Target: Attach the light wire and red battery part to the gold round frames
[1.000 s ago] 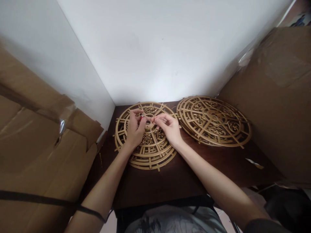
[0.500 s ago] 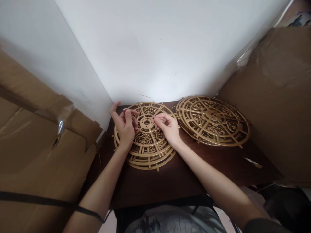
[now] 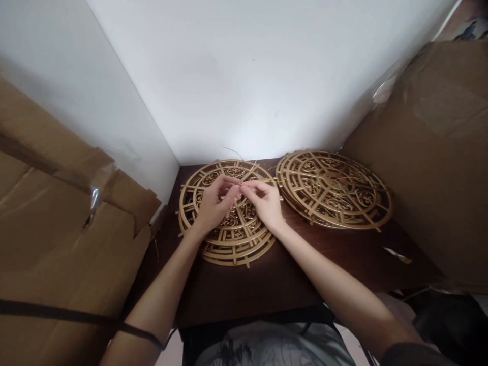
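Observation:
A stack of round gold openwork panels (image 3: 229, 236) with scroll patterns lies on the dark table in front of me. Over its centre my left hand (image 3: 220, 199) is closed in a pinch, its fingertips touching those of the other hand. What the left fingers grip is too small to make out. Pinched as well, my right hand (image 3: 265, 199) appears to hold a thin gold wire at the same spot. A loose strand (image 3: 233, 151) curls up behind the stack. My fingers partly cover the top panel's hub.
On the right, a second stack of gold panels (image 3: 335, 190) has thin strands lying over it. A small pointed blade-like piece (image 3: 397, 255) lies on the dark tabletop (image 3: 244, 292). Cardboard boxes stand at the left (image 3: 76, 229) and right (image 3: 430, 168), with a white wall (image 3: 244, 76) behind.
My left hand has moved right and in from the stack's left side, its spread fingers closing to meet my right fingertips. My right hand has stayed nearly still.

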The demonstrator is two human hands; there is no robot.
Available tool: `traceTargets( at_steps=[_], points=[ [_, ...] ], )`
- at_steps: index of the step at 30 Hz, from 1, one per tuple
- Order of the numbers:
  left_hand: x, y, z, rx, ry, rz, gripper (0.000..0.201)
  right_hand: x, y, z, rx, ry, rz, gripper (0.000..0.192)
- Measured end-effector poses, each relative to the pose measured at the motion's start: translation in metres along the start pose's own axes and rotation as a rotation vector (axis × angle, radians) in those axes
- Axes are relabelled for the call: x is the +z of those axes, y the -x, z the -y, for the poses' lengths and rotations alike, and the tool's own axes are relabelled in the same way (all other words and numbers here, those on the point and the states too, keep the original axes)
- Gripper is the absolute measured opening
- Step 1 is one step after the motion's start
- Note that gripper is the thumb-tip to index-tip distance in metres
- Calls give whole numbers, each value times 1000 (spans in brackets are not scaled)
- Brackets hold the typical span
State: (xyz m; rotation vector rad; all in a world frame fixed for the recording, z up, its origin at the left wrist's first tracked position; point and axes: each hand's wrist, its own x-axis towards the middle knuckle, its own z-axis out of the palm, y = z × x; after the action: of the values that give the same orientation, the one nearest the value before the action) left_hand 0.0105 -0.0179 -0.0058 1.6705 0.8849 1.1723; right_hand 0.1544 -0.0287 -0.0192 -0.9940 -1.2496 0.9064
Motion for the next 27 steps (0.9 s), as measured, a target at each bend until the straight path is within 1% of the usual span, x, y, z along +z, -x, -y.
traceTargets(
  at_steps=[5, 8, 27],
  points=[
    [0, -1, -2, 13, 8, 25, 21, 0, 0, 0, -2, 28, -11, 12],
    [-1, -1, -2, 21, -8, 35, 18, -1, 0, -2, -4, 32, -6, 13],
    [0, 0, -4, 44, -57, 7, 16, -1, 0, -4, 5, -4, 17, 17]
  ],
)
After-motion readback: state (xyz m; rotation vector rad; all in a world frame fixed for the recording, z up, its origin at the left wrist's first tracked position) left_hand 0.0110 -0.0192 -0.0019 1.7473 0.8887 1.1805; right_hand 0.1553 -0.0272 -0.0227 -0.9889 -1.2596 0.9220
